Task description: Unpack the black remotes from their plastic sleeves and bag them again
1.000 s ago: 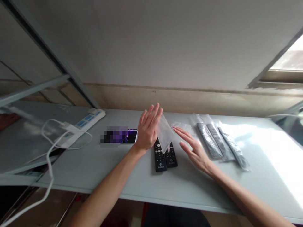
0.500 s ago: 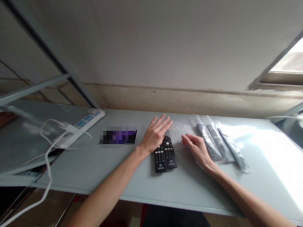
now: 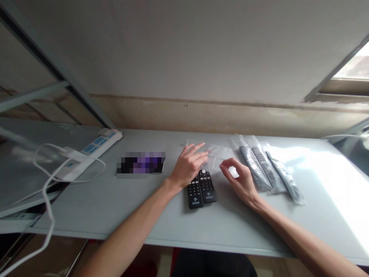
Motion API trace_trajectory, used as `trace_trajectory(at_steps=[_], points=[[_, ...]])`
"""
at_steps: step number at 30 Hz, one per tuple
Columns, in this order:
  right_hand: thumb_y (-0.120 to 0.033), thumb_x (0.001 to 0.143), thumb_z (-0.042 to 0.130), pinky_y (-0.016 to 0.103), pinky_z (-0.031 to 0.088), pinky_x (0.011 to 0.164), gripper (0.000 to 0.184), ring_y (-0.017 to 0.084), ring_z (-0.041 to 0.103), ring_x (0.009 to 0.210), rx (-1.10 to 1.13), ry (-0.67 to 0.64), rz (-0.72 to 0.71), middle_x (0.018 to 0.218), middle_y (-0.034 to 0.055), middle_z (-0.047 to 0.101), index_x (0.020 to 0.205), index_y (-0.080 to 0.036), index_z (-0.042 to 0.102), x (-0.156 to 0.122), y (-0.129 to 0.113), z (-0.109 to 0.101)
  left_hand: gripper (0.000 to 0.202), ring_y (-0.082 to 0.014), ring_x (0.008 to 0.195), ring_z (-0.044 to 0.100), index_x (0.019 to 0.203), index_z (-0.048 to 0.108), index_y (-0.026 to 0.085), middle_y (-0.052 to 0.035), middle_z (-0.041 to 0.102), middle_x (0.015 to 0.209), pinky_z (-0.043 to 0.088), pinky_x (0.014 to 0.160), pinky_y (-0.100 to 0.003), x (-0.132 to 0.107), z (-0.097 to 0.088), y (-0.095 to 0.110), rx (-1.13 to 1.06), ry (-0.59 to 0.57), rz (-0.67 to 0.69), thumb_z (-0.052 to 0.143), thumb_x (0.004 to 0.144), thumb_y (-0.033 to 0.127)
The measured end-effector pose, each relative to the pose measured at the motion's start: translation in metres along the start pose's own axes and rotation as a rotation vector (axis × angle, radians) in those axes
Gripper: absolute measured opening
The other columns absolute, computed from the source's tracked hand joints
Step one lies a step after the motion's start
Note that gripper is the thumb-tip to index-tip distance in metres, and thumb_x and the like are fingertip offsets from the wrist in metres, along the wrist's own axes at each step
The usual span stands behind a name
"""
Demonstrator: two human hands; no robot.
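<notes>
Two black remote controls, the left one (image 3: pixel 195 197) and the right one (image 3: pixel 208 190), lie side by side on the grey table. My left hand (image 3: pixel 188 165) rests over their far ends, its fingers stretched out; the thumb is hidden. Beyond and between my hands lies crumpled clear plastic bag film (image 3: pixel 219 151). My right hand (image 3: pixel 239 179) makes a ring, thumb and fingertips pinched together at the film's near edge. How much film is in the pinch is hard to see.
To the right lie three remotes in clear bags: one (image 3: pixel 253 169), another (image 3: pixel 265 165) and a third (image 3: pixel 284 177). A phone (image 3: pixel 141 164), partly pixelated, lies left. Farther left are a white power strip (image 3: pixel 95 150) and a white cable (image 3: pixel 49 215). A wall (image 3: pixel 184 69) stands behind.
My left fingers have lowered and drawn closer together. My right hand has opened into a rounded ring with its fingertips still pinched. The view has shifted slightly; the remotes lie much as before.
</notes>
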State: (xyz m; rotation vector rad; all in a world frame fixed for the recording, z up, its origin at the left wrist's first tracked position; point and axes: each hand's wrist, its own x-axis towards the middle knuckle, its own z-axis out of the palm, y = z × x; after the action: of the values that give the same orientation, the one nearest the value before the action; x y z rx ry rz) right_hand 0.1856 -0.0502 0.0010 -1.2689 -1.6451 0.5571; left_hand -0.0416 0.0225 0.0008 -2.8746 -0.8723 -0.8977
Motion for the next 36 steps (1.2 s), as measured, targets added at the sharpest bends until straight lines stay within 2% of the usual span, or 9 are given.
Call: trace_trajectory(at_steps=[3, 9, 13, 16, 19, 22, 28, 33, 36], points=[[-0.028, 0.103, 0.064, 0.036, 0.055, 0.079, 0.009, 0.020, 0.066, 0.083, -0.078, 0.072, -0.177, 0.092, 0.0039, 0.068, 0.108, -0.024, 0.071, -0.002, 0.002, 0.000, 0.026, -0.0294, 0.143, 0.059, 0.107, 0.078, 0.017, -0.0060, 0.081, 0.123, 0.048, 0.116, -0.056, 0.000, 0.000, 0.000, -0.001, 0.093, -0.016, 0.053, 0.108, 0.010], [-0.015, 0.102, 0.063, 0.043, 0.058, 0.084, 0.034, 0.024, 0.064, 0.097, -0.279, -0.039, -0.403, 0.105, 0.0081, 0.066, 0.131, -0.030, 0.073, -0.005, 0.008, 0.002, 0.021, -0.0277, 0.132, 0.065, 0.098, 0.075, 0.018, -0.0051, 0.082, 0.112, 0.050, 0.111, -0.049, 0.003, 0.000, 0.003, -0.028, 0.136, -0.025, 0.058, 0.110, 0.023], [-0.013, 0.101, 0.067, 0.042, 0.058, 0.080, 0.029, 0.025, 0.062, 0.096, -0.320, -0.012, -0.441, 0.106, 0.0096, 0.067, 0.124, -0.027, 0.076, -0.004, 0.007, 0.001, 0.018, -0.0258, 0.135, 0.063, 0.102, 0.072, 0.019, -0.0045, 0.081, 0.111, 0.049, 0.112, -0.046, 0.004, 0.000, 0.004, -0.049, 0.096, 0.007, 0.057, 0.110, 0.022], [-0.010, 0.100, 0.068, 0.040, 0.057, 0.078, 0.023, 0.023, 0.063, 0.092, -0.295, 0.033, -0.459, 0.101, 0.0079, 0.068, 0.113, -0.025, 0.078, -0.002, 0.005, -0.001, 0.020, -0.0263, 0.136, 0.062, 0.118, 0.071, 0.019, -0.0052, 0.079, 0.118, 0.049, 0.114, -0.047, 0.004, 0.001, 0.003, -0.032, 0.080, 0.010, 0.053, 0.109, 0.016], [-0.008, 0.100, 0.066, 0.039, 0.058, 0.078, 0.027, 0.023, 0.065, 0.091, -0.292, 0.061, -0.468, 0.101, 0.0070, 0.071, 0.113, -0.028, 0.078, -0.001, 0.006, -0.002, 0.045, -0.0263, 0.141, 0.058, 0.144, 0.059, 0.019, -0.0063, 0.073, 0.138, 0.046, 0.120, -0.048, 0.003, 0.004, 0.001, -0.009, 0.040, 0.015, 0.043, 0.105, 0.003], [-0.008, 0.100, 0.066, 0.042, 0.059, 0.081, 0.038, 0.024, 0.067, 0.092, -0.287, 0.086, -0.479, 0.104, 0.0068, 0.074, 0.130, -0.030, 0.073, -0.001, 0.006, -0.002, 0.063, -0.0253, 0.146, 0.054, 0.154, 0.050, 0.019, -0.0062, 0.067, 0.147, 0.042, 0.124, -0.049, 0.003, 0.006, -0.001, 0.009, 0.014, 0.006, 0.037, 0.098, -0.007], [-0.005, 0.098, 0.068, 0.046, 0.061, 0.093, 0.040, 0.025, 0.072, 0.103, -0.194, 0.132, -0.475, 0.110, 0.0065, 0.080, 0.130, -0.028, 0.072, 0.000, -0.005, -0.003, 0.063, -0.0236, 0.133, 0.059, 0.151, 0.052, 0.019, -0.0086, 0.069, 0.138, 0.044, 0.120, -0.044, 0.004, 0.003, -0.001, -0.005, 0.000, -0.021, 0.039, 0.095, -0.008], [-0.004, 0.098, 0.064, 0.051, 0.059, 0.103, 0.044, 0.028, 0.069, 0.123, -0.199, -0.003, -0.520, 0.129, 0.0081, 0.078, 0.134, -0.028, 0.073, 0.002, -0.004, -0.001, 0.044, -0.0250, 0.116, 0.061, 0.139, 0.059, 0.017, -0.0097, 0.068, 0.119, 0.051, 0.104, -0.040, 0.007, 0.000, 0.003, 0.011, -0.057, -0.074, 0.047, 0.099, 0.002], [-0.002, 0.098, 0.061, 0.050, 0.060, 0.099, 0.046, 0.028, 0.069, 0.118, -0.206, 0.017, -0.515, 0.126, 0.0087, 0.078, 0.132, -0.029, 0.074, 0.001, -0.002, -0.001, 0.028, -0.0250, 0.107, 0.061, 0.127, 0.064, 0.018, -0.0086, 0.066, 0.111, 0.051, 0.097, -0.039, 0.007, 0.000, 0.004, 0.048, -0.066, -0.079, 0.051, 0.103, 0.011]])
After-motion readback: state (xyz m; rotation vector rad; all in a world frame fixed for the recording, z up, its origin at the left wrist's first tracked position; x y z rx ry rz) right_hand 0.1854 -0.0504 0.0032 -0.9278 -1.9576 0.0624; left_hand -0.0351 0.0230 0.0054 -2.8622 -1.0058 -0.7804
